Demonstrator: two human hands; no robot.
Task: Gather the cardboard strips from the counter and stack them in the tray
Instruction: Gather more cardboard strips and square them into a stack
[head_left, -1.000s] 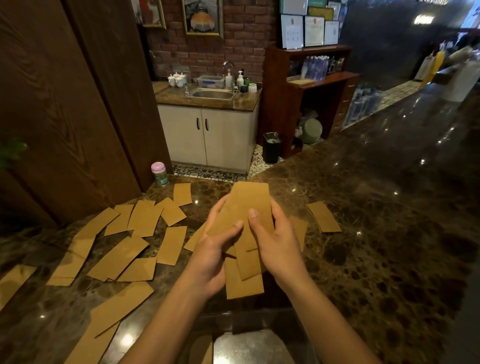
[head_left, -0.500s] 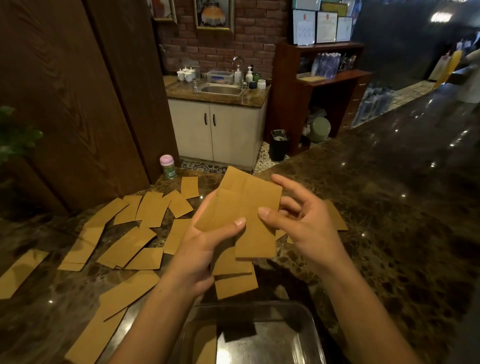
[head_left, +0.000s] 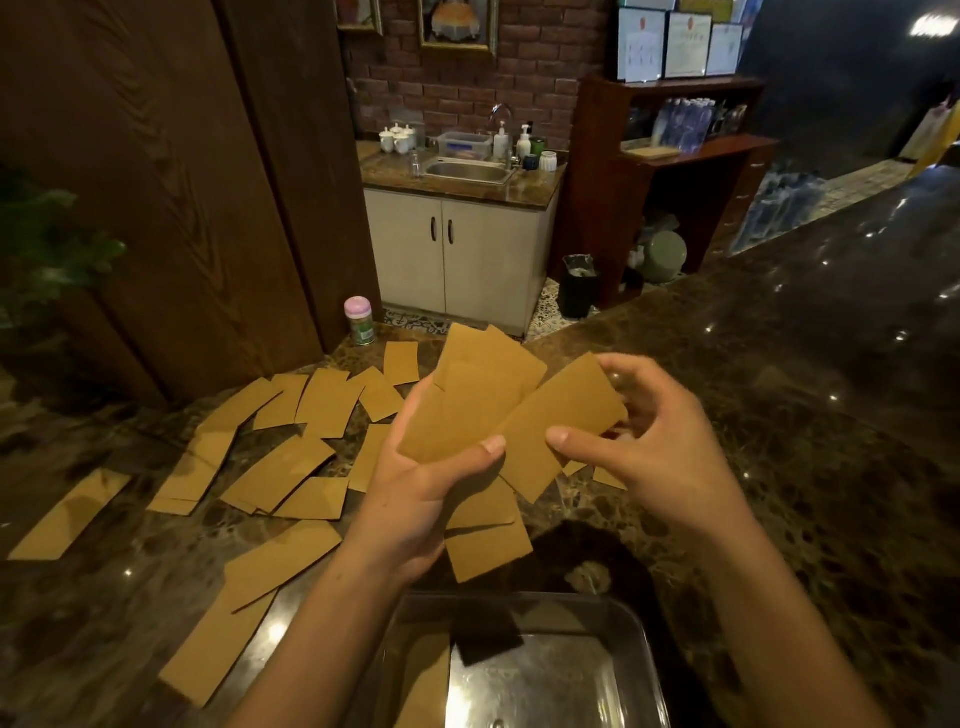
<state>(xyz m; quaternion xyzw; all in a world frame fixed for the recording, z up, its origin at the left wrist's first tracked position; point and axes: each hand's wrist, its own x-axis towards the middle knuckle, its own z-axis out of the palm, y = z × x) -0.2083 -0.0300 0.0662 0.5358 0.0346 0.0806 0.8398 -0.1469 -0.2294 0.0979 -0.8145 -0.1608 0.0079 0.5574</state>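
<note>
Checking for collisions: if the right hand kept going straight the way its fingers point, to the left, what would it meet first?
Probably the fanned cardboard strips in the left hand. The right hand already pinches one strip whose edge overlaps that fan, so the fan comes first, then the left thumb. Depth is uncertain.

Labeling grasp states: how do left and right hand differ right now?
The left hand clamps a fanned bunch of strips under its thumb; the right hand pinches one strip, fingers spread. Left sits lower and nearer the tray. Both hold cardboard above the counter.
</note>
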